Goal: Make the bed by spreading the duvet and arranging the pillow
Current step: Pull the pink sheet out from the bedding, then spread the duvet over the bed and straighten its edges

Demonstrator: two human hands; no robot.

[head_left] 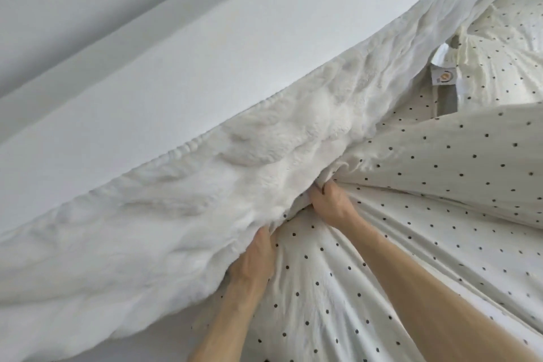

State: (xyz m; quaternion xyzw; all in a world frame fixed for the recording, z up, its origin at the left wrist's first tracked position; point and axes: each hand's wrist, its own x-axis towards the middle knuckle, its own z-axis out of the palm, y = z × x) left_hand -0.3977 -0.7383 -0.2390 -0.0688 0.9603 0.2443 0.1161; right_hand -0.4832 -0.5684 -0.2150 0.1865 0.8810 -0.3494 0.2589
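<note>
Currently: view tilted, looking along the bed's far edge where it meets a white wall (141, 62).

Duvet (440, 161): white with small dark dots, lies across the bed, one puffed fold turned back toward the right. Tight creases fan out over the dotted cloth from a single gathered point near the bed's wall-side edge.

Plush white layer (182, 214): thick and fluffy with a ribbed hem, runs the length of the wall-side edge and is raised against the wall. Cannot tell whether it is the duvet's other face or a separate blanket.

Right hand (330, 204): arm stretched out, fingers (320, 186) curled tight around the gathered bunch of duvet, right where the dotted cloth meets the plush.

Left hand (258, 256): just beside the right, nearer the camera. Its fingers go up under the plush layer's lower edge and grip it; the fingertips are hidden in the fold.

Pillow (505, 47): dotted cover, at the bed's far right end near the wall, partly under the raised plush. A white label (443, 76) sticks out at its near corner.
</note>
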